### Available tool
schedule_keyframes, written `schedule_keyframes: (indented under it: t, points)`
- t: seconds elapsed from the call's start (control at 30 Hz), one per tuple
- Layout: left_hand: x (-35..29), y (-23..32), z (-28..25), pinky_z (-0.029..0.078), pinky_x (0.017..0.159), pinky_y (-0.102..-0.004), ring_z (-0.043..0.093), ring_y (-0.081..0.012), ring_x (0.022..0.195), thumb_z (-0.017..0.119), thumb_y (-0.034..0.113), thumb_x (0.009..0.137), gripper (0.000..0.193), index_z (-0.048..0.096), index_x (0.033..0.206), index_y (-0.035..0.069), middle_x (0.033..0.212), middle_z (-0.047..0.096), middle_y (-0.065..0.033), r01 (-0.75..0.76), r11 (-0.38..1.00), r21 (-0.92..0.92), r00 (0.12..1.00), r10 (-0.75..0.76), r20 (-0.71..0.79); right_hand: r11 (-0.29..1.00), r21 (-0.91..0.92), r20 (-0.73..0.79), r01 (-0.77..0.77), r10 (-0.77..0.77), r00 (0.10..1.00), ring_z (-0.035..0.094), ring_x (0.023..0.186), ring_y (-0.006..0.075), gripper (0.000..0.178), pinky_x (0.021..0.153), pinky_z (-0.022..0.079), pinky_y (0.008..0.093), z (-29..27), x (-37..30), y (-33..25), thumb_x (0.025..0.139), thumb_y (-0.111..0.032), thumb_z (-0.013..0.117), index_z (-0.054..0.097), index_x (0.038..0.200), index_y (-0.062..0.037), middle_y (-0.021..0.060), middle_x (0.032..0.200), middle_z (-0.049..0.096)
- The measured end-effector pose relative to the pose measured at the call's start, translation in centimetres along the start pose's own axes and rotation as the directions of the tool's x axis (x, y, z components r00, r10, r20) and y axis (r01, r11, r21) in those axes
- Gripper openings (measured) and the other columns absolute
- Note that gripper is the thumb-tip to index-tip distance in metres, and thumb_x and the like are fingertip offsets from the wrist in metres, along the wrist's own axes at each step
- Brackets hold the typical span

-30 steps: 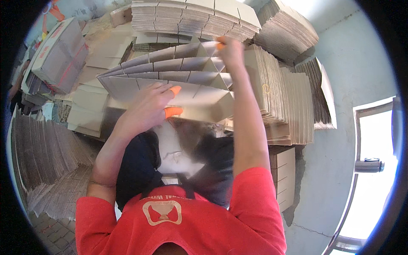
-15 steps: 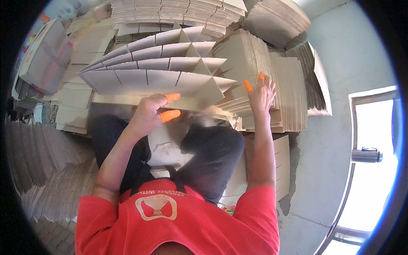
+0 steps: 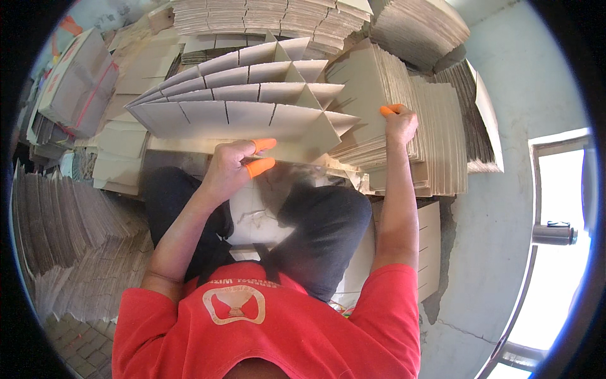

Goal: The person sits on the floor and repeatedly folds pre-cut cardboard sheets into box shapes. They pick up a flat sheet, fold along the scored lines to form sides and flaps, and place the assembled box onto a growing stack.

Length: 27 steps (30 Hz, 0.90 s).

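Note:
A partly slotted-together cardboard divider (image 3: 208, 117) stands in front of me, several long strips crossed by one short strip at its right end. My left hand (image 3: 230, 167) is just below its near edge, thumb and forefinger in orange finger covers, spread apart with nothing between them. To the right, my right hand (image 3: 401, 124) pinches the edge of a cardboard strip (image 3: 356, 104) on top of a leaning stack. Its orange-covered fingertips are pressed together, and the other fingers are curled in.
More cardboard stacks rise at the back (image 3: 265, 19), the far right (image 3: 420, 28) and the left (image 3: 57, 215). A strapped carton (image 3: 76, 82) stands at the far left. A pale wall (image 3: 505, 95) with a bright window opening (image 3: 562, 189) borders the right side.
My right hand has closed from spread fingers into a pinch at the stack's edge. My left hand has barely moved. The whole view has shifted slightly.

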<state>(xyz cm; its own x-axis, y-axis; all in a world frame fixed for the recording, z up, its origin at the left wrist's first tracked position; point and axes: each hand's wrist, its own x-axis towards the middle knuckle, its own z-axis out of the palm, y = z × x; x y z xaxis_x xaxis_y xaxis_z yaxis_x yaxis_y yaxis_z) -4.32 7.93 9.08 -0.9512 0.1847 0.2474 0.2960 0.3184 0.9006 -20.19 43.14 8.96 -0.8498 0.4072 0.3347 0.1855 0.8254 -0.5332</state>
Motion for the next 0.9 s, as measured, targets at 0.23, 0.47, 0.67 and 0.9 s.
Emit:
schedule_keyframes:
  t: [0.23,0.47,0.67,0.9]
  points:
    - [0.1,0.0,1.0,0.053,0.081,-0.027,0.066,-0.0118,0.088,0.074,0.005,0.08,0.037,0.068,0.117,0.001,0.097,0.072,-0.0078,0.019,0.996,-0.085,1.0,-0.02,-0.006,0.995,0.054,-0.092,0.084,-0.079,0.993,0.064,0.062,0.0245,0.025,0.063,0.052,0.0378,0.1,1.5,2.0,0.065,-0.02,0.085,0.076,0.084,-0.0061,0.0121,0.067,0.068]
    - [0.3,0.6,0.9,0.053,0.081,-0.026,0.066,-0.0103,0.087,0.073,0.003,0.082,0.034,0.069,0.116,0.001,0.097,0.072,-0.0061,0.072,0.988,-0.139,0.997,-0.066,0.045,0.872,0.456,0.222,-0.177,0.081,0.972,0.055,0.055,0.0108,0.017,0.052,0.045,0.0286,-2.4,2.6,1.7,0.071,-0.006,0.081,0.074,0.085,-0.001,0.002,0.061,0.062]
    - [0.8,0.9,1.3,0.053,0.083,-0.027,0.066,-0.0113,0.089,0.071,0.002,0.084,0.034,0.067,0.118,0.0,0.101,0.071,-0.0065,0.008,0.989,-0.145,1.0,-0.007,0.01,0.903,0.423,-0.237,0.076,0.03,0.971,0.05,0.052,0.007,0.019,0.046,0.038,0.0217,-4.9,2.0,3.0,0.079,0.009,0.059,0.073,0.091,0.0008,0.0058,0.072,0.065]
    - [4.5,5.7,3.4,0.052,0.089,-0.0293,0.064,-0.0149,0.1,0.072,0.007,0.085,0.045,0.06,0.127,-0.002,0.118,0.067,-0.0094,-0.098,0.884,-0.458,0.993,0.056,-0.103,0.382,0.924,0.066,0.011,-0.188,0.98,0.047,0.044,0.0073,0.024,0.04,0.035,0.0197,-10.6,-4.8,-5.7,0.086,0.01,0.05,0.07,0.093,-0.0015,0.0104,0.079,0.07]
